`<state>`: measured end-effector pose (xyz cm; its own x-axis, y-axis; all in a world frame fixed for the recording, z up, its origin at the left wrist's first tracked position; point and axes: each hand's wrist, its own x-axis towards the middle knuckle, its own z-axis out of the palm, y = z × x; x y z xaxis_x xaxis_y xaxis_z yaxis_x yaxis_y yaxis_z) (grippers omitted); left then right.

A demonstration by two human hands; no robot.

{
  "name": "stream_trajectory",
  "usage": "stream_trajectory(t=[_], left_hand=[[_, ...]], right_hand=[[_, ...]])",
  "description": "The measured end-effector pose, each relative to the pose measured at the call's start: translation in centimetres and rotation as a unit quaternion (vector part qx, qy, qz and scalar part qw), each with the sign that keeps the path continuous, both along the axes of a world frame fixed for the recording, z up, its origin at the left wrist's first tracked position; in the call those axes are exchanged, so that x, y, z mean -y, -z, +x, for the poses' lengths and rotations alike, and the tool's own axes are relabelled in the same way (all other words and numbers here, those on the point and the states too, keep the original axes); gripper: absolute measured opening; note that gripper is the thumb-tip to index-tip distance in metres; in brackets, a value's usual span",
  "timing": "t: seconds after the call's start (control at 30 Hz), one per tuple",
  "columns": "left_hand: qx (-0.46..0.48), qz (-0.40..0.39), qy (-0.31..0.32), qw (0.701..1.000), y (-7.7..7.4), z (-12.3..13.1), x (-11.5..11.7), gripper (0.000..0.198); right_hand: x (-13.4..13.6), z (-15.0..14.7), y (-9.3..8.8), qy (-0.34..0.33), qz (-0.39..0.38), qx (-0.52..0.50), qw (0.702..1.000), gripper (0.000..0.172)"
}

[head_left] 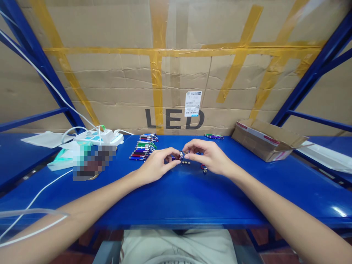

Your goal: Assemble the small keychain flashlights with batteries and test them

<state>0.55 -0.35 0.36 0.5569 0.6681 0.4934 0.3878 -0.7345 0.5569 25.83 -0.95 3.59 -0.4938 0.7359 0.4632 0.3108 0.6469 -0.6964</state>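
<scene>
Both my hands meet over the middle of the blue table (181,190). My left hand (158,165) is curled, its fingertips pinching a small dark keychain flashlight body (177,157). My right hand (207,156) is also pinched, fingers at the same small part from the right. Just below the fingertips lies a short row of small button batteries (186,161) on the table. A small metal cap with a ring (204,169) lies under my right wrist. To the left of my left hand sits a row of several coloured mini flashlights (143,147).
A white power strip (99,137) with white cables sits at back left, beside white bags. An open cardboard box (265,139) stands at back right. A few more flashlights (213,136) lie by the cardboard wall. Blue rack posts flank both sides.
</scene>
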Motion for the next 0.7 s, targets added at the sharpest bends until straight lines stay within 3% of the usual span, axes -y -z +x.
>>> stream_trajectory(t=[0.27,0.47,0.7], left_hand=[[0.000,0.003,0.006,1.000,-0.1,0.0,0.1,0.015],[-0.006,0.016,0.009,1.000,-0.1,-0.1,0.1,0.014],[0.002,0.029,0.013,1.000,0.1,-0.1,-0.1,0.015]], right_hand=[[-0.1,-0.4,0.4,-0.002,0.018,-0.001,1.000,0.027],[0.0,-0.6,1.0,-0.015,0.057,0.004,0.998,0.014],[-0.1,-0.6,1.0,-0.016,0.029,-0.007,0.999,0.012]])
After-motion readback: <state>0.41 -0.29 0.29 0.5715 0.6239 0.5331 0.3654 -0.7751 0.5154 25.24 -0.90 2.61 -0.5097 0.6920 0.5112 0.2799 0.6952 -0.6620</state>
